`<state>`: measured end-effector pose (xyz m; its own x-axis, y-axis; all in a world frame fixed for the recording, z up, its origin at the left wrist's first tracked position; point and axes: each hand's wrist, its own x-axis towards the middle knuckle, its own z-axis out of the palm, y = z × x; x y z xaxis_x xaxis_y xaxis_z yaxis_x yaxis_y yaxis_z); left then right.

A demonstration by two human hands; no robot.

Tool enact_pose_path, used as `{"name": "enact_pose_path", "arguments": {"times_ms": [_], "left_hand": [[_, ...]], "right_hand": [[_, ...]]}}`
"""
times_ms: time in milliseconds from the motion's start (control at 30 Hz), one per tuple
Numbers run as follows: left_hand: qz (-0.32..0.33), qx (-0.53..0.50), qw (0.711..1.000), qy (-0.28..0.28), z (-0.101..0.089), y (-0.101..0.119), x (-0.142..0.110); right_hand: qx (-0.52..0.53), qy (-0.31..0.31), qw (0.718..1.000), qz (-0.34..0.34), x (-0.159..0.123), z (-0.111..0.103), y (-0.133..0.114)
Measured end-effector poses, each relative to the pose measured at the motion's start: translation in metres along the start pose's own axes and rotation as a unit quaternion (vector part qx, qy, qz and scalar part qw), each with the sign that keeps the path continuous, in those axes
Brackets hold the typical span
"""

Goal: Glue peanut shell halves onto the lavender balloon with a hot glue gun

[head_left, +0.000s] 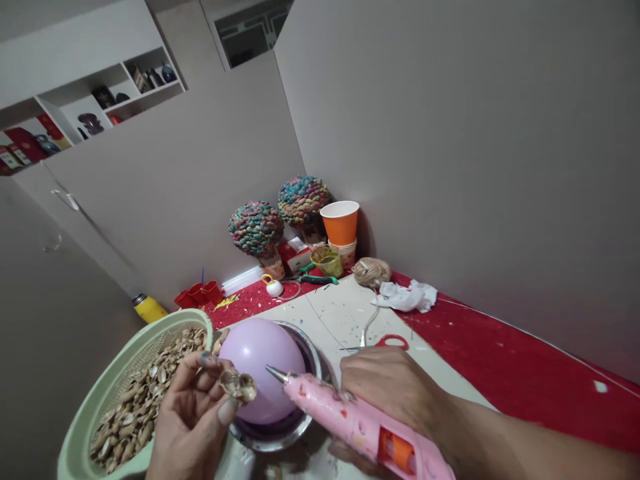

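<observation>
Between the fingertips and thumb of my left hand (197, 410) is half a peanut shell (238, 387), its hollow side facing me. My right hand (395, 383) is wrapped around a pink hot glue gun (345, 417), whose metal nozzle points left toward the shell, a short way from it. Behind both sits a lilac balloon (263, 360) in a round metal bowl (313, 347). To the left, a green plastic basket (80, 427) holds many peanut shells (143, 387); my left hand overlaps its right side from this viewpoint.
Red-handled scissors (393, 342), a twine ball (373, 272) and crumpled tissue (407, 295) lie behind my right hand. Farther back stand two colourful shell-covered ball trees (256, 229), an orange paper cup (340, 225) and pliers (317, 279). A yellow bottle (149, 309) lies left; walls close the back.
</observation>
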<state>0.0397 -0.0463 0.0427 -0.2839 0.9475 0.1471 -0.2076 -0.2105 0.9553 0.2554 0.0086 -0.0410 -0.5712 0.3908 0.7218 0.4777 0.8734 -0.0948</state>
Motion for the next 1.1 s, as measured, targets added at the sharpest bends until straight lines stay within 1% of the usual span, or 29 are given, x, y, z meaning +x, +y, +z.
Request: {"name": "enact_pose_path", "arguments": {"times_ms": [67,133,200,267,400,500,633,700,767,833,900,933,967,1000,1067,1100], "left_hand": [[0.001,0.000,1.000,0.007,-0.007,0.008,0.003],[0.015,-0.005,1.000,0.018,-0.017,0.017,0.008],[0.035,-0.015,0.999,0.031,-0.027,0.026,0.011],[0.058,-0.023,0.997,0.037,-0.035,0.034,0.013],[0.106,-0.047,0.993,0.022,-0.041,0.051,0.010],[0.136,-0.081,0.987,-0.005,-0.039,0.059,0.009],[0.156,-0.120,0.979,-0.049,-0.043,0.065,0.012],[0.162,-0.130,0.976,-0.062,-0.047,0.067,0.013],[0.167,-0.137,0.974,-0.062,-0.050,0.069,0.014],[0.169,-0.139,0.974,-0.060,-0.053,0.070,0.014],[0.164,-0.141,0.975,-0.056,-0.054,0.070,0.015],[0.158,-0.144,0.976,-0.053,-0.054,0.070,0.015],[0.150,-0.146,0.977,-0.053,-0.054,0.070,0.016],[0.143,-0.149,0.977,-0.054,-0.053,0.069,0.016],[0.136,-0.152,0.977,-0.061,-0.053,0.068,0.017],[0.135,-0.151,0.977,-0.067,-0.053,0.068,0.018]], "right_hand": [[-0.018,-0.028,0.998,0.055,0.002,-0.005,0.012],[-0.043,-0.060,0.989,0.126,0.005,-0.012,0.027],[-0.066,-0.090,0.975,0.193,0.007,-0.021,0.043],[-0.084,-0.128,0.958,0.242,0.007,-0.027,0.056],[-0.110,-0.213,0.920,0.310,-0.004,-0.026,0.076],[-0.105,-0.275,0.897,0.331,-0.013,-0.022,0.088],[-0.079,-0.335,0.883,0.320,-0.019,-0.023,0.099],[-0.071,-0.356,0.878,0.312,-0.017,-0.030,0.101],[-0.071,-0.367,0.875,0.308,-0.009,-0.040,0.100],[-0.075,-0.363,0.880,0.297,0.007,-0.048,0.092],[-0.063,-0.340,0.899,0.268,0.032,-0.051,0.077],[-0.048,-0.321,0.913,0.247,0.046,-0.050,0.066],[-0.003,-0.280,0.934,0.222,0.060,-0.045,0.055],[0.043,-0.255,0.944,0.205,0.075,-0.039,0.044],[0.121,-0.249,0.945,0.175,0.100,-0.022,0.027],[0.146,-0.269,0.938,0.163,0.111,-0.012,0.021]]}}
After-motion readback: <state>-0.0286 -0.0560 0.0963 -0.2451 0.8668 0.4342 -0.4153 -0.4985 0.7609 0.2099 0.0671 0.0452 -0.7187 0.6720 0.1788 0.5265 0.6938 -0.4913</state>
